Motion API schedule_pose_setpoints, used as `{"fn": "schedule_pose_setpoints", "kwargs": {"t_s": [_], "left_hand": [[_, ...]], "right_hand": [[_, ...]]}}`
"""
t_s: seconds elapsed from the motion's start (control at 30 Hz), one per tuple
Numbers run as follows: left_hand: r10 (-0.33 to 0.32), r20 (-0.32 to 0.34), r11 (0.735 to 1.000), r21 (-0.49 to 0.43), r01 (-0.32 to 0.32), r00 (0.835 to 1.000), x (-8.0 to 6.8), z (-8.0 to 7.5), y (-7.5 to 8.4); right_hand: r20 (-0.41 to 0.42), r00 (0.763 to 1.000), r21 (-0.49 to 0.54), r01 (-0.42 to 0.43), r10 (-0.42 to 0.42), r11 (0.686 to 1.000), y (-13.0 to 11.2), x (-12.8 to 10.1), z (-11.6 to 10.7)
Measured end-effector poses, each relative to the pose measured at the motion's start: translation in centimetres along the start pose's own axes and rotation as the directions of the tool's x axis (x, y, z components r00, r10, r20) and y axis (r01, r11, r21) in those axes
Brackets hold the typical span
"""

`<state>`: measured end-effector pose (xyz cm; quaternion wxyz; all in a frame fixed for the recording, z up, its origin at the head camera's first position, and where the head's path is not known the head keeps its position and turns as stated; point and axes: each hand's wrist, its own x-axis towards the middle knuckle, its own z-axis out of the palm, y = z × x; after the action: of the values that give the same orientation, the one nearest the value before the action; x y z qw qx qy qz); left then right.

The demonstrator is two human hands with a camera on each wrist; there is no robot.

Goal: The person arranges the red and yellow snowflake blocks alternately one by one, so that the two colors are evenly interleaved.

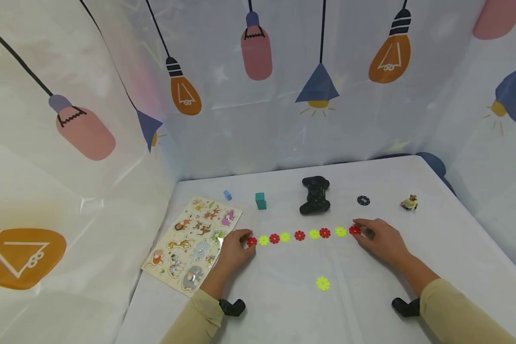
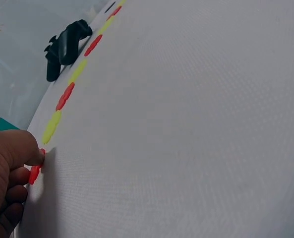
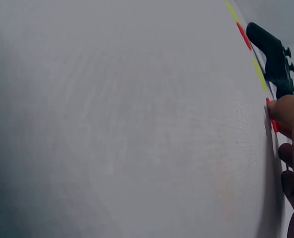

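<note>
Flower-shaped discs (image 1: 299,235), small, flat and toothed at the rim, run in a row across the white desk (image 1: 284,306), alternating red and yellow-green, just in front of the black game controller (image 1: 315,195). Left hand (image 1: 235,249) sits at the row's left end, fingers curled, thumb and fingertip pinching the last red disc (image 1: 252,241); the left wrist view shows it edge-on against the thumb. Right hand (image 1: 380,239) is at the far end from it, fingertips resting on the other end's red disc (image 1: 354,230), fingers loosely bent. One stray yellow disc (image 1: 323,283) lies alone, well nearer the person than the controller. Left of the controller stands a teal block (image 1: 260,200); further left lies an animal puzzle board (image 1: 193,242).
</note>
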<state>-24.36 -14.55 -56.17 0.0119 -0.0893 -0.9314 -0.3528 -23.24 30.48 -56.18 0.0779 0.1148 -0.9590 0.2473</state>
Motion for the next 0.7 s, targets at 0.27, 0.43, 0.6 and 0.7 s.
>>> {"fn": "schedule_pose_setpoints", "kwargs": {"t_s": [0.27,0.43,0.6,0.7], "left_hand": [[-0.011,0.008,1.0,-0.007,0.011,1.0,-0.2,-0.3,0.2],[-0.02,0.015,1.0,-0.002,0.02,1.0,-0.3,-0.3,0.4],[-0.009,0.008,1.0,-0.007,0.009,1.0,-0.3,-0.3,0.5],[-0.012,0.006,1.0,-0.003,0.012,1.0,-0.3,-0.3,0.4]], "right_hand": [[-0.009,0.988,0.099,0.155,-0.154,0.983,-4.3,-1.8,1.5],[0.217,0.881,0.231,0.372,-0.421,0.899,-8.1,-3.9,3.2],[0.23,0.851,0.273,0.41,-0.473,0.87,-9.0,-4.7,3.8],[0.215,0.835,0.313,0.433,-0.507,0.846,-8.8,-5.1,3.8]]}}
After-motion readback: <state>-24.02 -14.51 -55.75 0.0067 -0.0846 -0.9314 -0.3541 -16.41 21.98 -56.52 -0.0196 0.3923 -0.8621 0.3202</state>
